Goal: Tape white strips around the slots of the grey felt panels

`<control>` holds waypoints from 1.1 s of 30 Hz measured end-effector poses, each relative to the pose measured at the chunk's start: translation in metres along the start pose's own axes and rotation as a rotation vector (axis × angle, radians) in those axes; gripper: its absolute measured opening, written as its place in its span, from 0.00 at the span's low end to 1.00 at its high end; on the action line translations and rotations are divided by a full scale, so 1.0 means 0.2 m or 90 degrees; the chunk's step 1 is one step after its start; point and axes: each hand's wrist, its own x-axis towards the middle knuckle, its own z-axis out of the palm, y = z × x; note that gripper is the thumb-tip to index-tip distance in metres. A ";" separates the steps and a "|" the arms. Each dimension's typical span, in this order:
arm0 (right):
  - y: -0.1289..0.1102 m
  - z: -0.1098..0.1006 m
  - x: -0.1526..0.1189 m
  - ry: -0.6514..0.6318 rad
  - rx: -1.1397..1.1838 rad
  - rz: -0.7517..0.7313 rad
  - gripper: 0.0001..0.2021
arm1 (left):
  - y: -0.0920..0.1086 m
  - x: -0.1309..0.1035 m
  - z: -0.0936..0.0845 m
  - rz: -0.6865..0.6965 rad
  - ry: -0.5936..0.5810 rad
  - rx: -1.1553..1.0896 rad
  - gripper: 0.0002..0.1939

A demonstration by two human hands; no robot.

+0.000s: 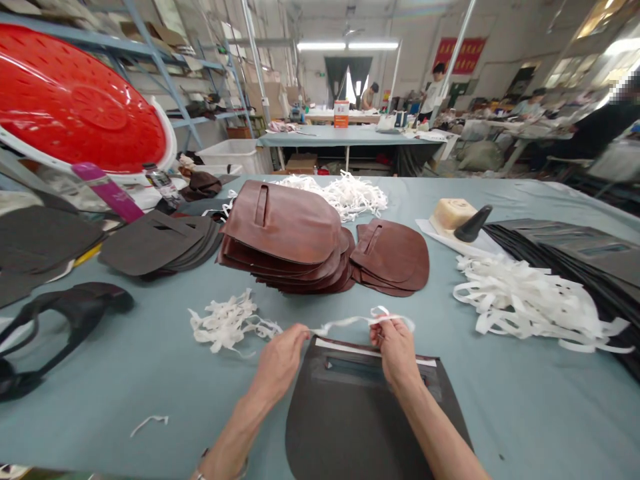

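Note:
A thin white strip (345,323) stretches between my two hands, loosely curled at its right end. The fingers of my left hand (283,360) are pinched on its left end. My right hand (396,347) is closed on the strip's other part, where it loops. Below them lies a dark grey rounded panel (360,420), its straight edge away from me. Along that edge runs a white band (345,348), partly hidden behind my right hand. A slot with a darker surround sits just below the band. Left of my left hand is a small pile of crumpled white strips (227,320).
Ahead stands a stack of brown leather panels (285,227), with a smaller brown stack (393,257) beside it. White strips (530,300) lie at right, near dark panels (585,233) and a yellowish block (453,215). Grey panels (155,243) and black straps (70,320) occupy the left.

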 end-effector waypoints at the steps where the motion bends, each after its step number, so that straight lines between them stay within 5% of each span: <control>1: -0.01 -0.03 0.02 0.015 0.000 -0.005 0.13 | -0.07 -0.01 -0.02 -0.026 0.001 0.024 0.17; 6: -0.03 -0.12 0.04 0.031 -0.004 -0.004 0.15 | -0.45 -0.03 -0.14 -0.041 0.053 0.204 0.14; 8: -0.03 -0.13 0.02 0.017 -0.020 -0.009 0.14 | -0.51 -0.03 -0.18 -0.032 0.100 0.213 0.16; 11: -0.04 -0.12 -0.03 -0.005 -0.048 -0.025 0.14 | -0.37 -0.02 -0.22 -0.012 0.249 0.222 0.22; 13: -0.06 -0.09 -0.08 -0.051 -0.093 -0.028 0.15 | -0.16 -0.03 -0.22 -0.002 0.376 0.200 0.19; 14: -0.08 -0.07 -0.10 -0.098 -0.128 -0.024 0.15 | -0.03 -0.03 -0.21 0.046 0.375 0.155 0.18; 17: -0.12 -0.03 -0.20 -0.304 -0.245 -0.024 0.15 | 0.28 -0.04 -0.12 0.221 0.210 0.068 0.18; 20: -0.16 -0.09 -0.28 -0.414 -0.365 -0.036 0.13 | 0.39 -0.06 -0.01 0.242 0.006 0.003 0.11; 23: -0.20 -0.27 -0.33 -0.420 -0.465 0.013 0.14 | 0.37 -0.09 0.05 0.118 -0.181 -0.165 0.14; 26: -0.24 -0.45 -0.36 -0.438 -0.420 0.130 0.15 | 0.32 -0.14 0.08 0.028 -0.281 -0.297 0.13; 33: -0.18 -0.65 -0.39 -0.277 -0.333 0.186 0.16 | 0.20 -0.21 0.15 -0.129 -0.306 -0.383 0.15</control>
